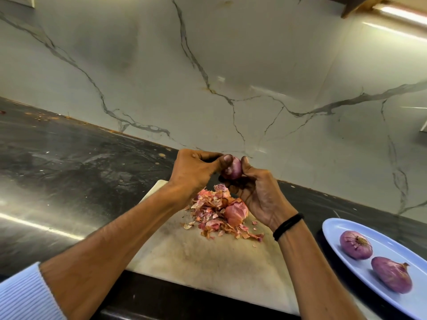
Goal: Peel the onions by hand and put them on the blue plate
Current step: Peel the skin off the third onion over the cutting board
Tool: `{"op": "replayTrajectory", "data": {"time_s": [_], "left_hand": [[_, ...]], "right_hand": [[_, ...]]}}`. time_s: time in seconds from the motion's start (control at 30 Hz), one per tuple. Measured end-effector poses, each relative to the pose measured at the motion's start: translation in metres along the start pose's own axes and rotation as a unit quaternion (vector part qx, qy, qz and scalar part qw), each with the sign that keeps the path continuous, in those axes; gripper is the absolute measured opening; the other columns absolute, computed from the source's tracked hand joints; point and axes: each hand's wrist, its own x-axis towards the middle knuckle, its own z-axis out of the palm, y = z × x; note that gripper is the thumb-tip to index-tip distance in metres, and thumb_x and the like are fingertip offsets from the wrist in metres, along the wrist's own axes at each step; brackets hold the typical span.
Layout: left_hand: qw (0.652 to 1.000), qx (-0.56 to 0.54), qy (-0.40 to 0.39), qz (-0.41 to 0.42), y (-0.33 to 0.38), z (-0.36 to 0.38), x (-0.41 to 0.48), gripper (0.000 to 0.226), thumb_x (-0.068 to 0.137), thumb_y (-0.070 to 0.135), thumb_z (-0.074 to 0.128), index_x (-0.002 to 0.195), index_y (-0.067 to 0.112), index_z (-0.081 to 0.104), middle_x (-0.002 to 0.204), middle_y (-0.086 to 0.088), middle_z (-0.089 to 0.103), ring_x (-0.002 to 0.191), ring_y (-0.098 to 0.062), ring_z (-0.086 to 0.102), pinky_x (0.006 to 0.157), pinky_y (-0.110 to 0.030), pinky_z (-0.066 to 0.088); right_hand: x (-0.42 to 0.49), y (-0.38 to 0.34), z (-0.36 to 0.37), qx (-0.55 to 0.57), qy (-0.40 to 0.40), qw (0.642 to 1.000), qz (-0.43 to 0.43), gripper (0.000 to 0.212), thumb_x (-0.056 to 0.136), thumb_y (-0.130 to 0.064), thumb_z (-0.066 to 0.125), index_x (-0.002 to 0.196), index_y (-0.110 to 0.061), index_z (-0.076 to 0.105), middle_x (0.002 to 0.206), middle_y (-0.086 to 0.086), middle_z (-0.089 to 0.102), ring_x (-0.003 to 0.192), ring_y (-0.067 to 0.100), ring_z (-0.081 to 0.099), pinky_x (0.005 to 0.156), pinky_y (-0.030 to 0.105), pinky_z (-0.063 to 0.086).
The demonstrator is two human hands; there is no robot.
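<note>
Fingers of the left hand (196,172) curled round the small purple onion (233,169), thumb pressed on its top, while the right hand (258,195) gripped it from the other side, as I watched. Below them, on the pale cutting board (208,262), lay pink papery skins (212,211) and a skin-covered pink onion (235,214). Near right, the oval blue plate (332,229) held two peeled purple onions (355,244), well apart from the hands.

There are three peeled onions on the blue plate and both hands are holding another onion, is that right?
Not quite. The head view shows two peeled onions on the blue plate, not three. The left hand and right hand do hold another onion.
</note>
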Motion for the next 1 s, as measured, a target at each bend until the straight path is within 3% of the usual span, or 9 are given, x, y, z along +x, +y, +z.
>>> {"op": "replayTrajectory", "data": {"time_s": [0.13,0.23,0.43,0.53,0.7,1.0], "left_hand": [[0.999,0.007,0.031,-0.006,-0.008,0.001,0.003,0.023,0.082,0.018,0.077,0.103,0.010,0.077,0.091,0.000,0.078,0.085,-0.007,0.074,0.082,-0.024,0.060],[0.999,0.012,0.042,-0.001,-0.010,0.000,0.004,0.020,0.086,0.012,0.075,0.106,0.009,0.076,0.094,-0.001,0.077,0.085,-0.009,0.074,0.084,-0.027,0.060],[0.999,0.033,-0.002,0.023,-0.005,-0.002,0.004,0.027,0.088,0.013,0.071,0.115,0.010,0.073,0.105,-0.002,0.076,0.088,-0.007,0.073,0.084,-0.025,0.060],[0.999,0.010,-0.024,0.025,0.000,-0.003,0.002,0.028,0.086,0.012,0.072,0.114,0.007,0.073,0.101,-0.001,0.076,0.086,-0.007,0.073,0.078,-0.018,0.058],[0.999,-0.011,-0.035,0.015,0.000,-0.004,0.002,0.028,0.083,0.015,0.075,0.109,0.007,0.074,0.097,-0.002,0.078,0.089,-0.015,0.074,0.081,-0.024,0.060],[1.000,0.001,-0.014,0.004,0.000,-0.002,-0.001,0.028,0.081,0.019,0.078,0.107,0.009,0.076,0.095,-0.001,0.078,0.085,-0.010,0.074,0.077,-0.022,0.059]], "right_hand": [[0.000,0.002,0.000,0.000,0.020,1.000,0.006,0.038,0.104,-0.030,0.048,0.111,0.004,0.063,0.096,0.022,0.071,0.076,0.026,0.070,0.054,0.024,0.053],[0.001,0.002,-0.001,0.003,0.039,0.999,0.010,0.043,0.103,-0.035,0.048,0.115,0.004,0.061,0.099,0.025,0.069,0.073,0.025,0.070,0.053,0.026,0.054],[0.002,0.000,-0.003,-0.018,0.051,0.999,0.003,0.043,0.100,-0.043,0.051,0.111,-0.003,0.064,0.085,0.016,0.072,0.080,0.025,0.065,0.065,0.030,0.052],[0.002,-0.002,-0.004,-0.011,0.051,0.999,-0.002,0.045,0.100,-0.045,0.050,0.110,-0.004,0.065,0.083,0.015,0.073,0.074,0.021,0.064,0.062,0.026,0.051],[0.002,-0.002,-0.006,-0.022,0.049,0.999,-0.004,0.042,0.101,-0.043,0.050,0.107,-0.005,0.065,0.077,0.011,0.074,0.077,0.023,0.062,0.060,0.025,0.052],[0.004,0.001,-0.005,-0.044,0.050,0.998,-0.010,0.045,0.096,-0.042,0.057,0.109,-0.001,0.069,0.086,0.016,0.074,0.075,0.023,0.064,0.067,0.031,0.050]]}}
